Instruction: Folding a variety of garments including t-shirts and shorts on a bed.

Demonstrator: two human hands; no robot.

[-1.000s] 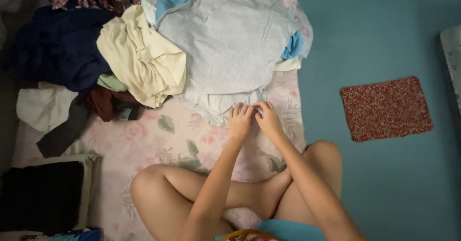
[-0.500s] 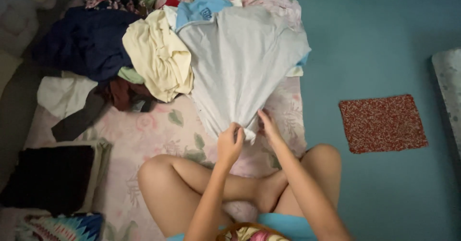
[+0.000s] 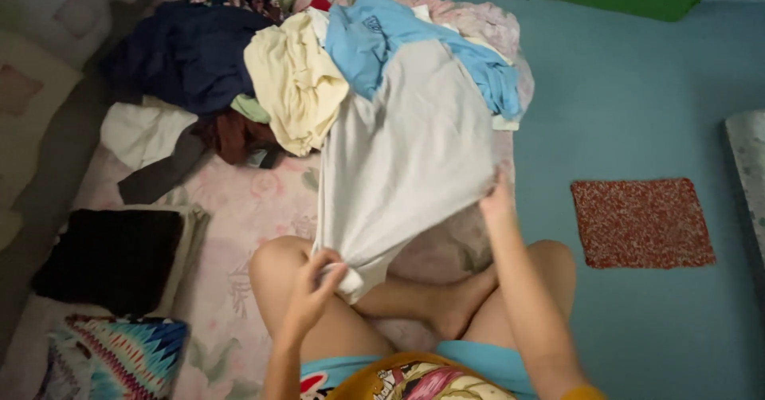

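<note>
Both the left hand (image 3: 312,288) and right hand (image 3: 497,202) grip the grey shirt (image 3: 406,161), stretched between them.

Pale grey shirt (image 3: 406,161), cream cloth (image 3: 295,81), light-blue top (image 3: 374,37) — pink floral sheet (image 3: 239,209), red-speckled mat (image 3: 641,223).

A shirt (image 3: 406,169) hangs before the clothes heap (image 3: 263,73); a mat (image 3: 642,223) lies right.

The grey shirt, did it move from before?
Yes. The grey shirt was dragged off the clothes pile toward the person's knees, held by left hand and right hand.
</note>
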